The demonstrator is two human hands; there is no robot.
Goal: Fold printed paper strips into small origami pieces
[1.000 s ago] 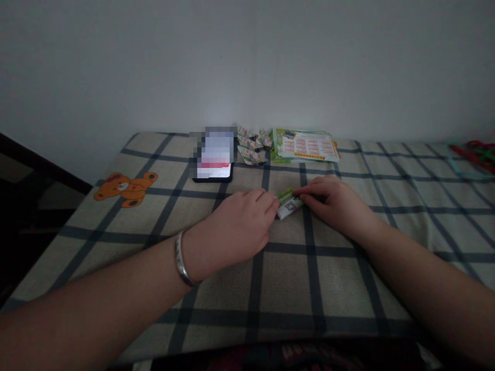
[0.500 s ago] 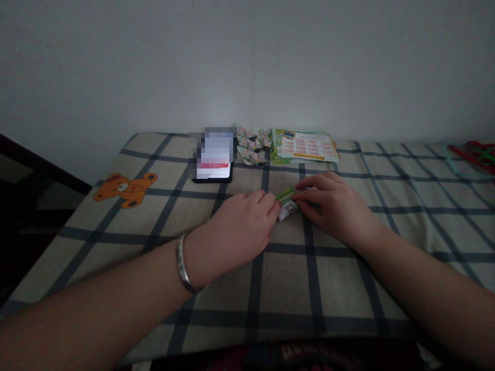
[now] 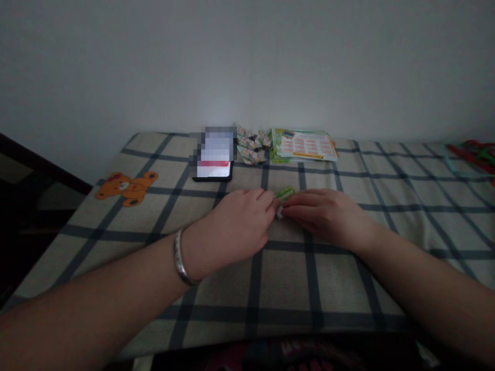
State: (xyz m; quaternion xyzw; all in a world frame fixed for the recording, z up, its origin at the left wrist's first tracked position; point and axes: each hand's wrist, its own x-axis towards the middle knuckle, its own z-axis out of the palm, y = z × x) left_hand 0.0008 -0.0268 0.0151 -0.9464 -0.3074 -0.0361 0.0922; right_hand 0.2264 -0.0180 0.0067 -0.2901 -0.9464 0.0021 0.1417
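A small folded piece of printed paper (image 3: 286,194), green with a white part, lies low over the cloth between my two hands. My left hand (image 3: 242,221), with a silver bangle at its wrist, pinches the paper's left end; its fingertips are partly hidden behind the knuckles. From the right, the fingers of my right hand (image 3: 328,214) are pressed together on the paper and cover much of its white part. Behind my hands lie several folded paper pieces (image 3: 251,147) with colourful print. To their right is a stack of printed paper sheets (image 3: 307,145).
A phone (image 3: 214,154) with a lit, blurred screen lies left of the folded pieces. An orange bear cutout (image 3: 129,188) is near the left table edge. Red and green items (image 3: 474,157) lie at far right. The checked tablecloth (image 3: 216,330) meets a pale wall (image 3: 247,62).
My right hand has moved left and slightly down along the paper, with its fingers closer together, covering the printed square on the white part. My left hand has barely moved.
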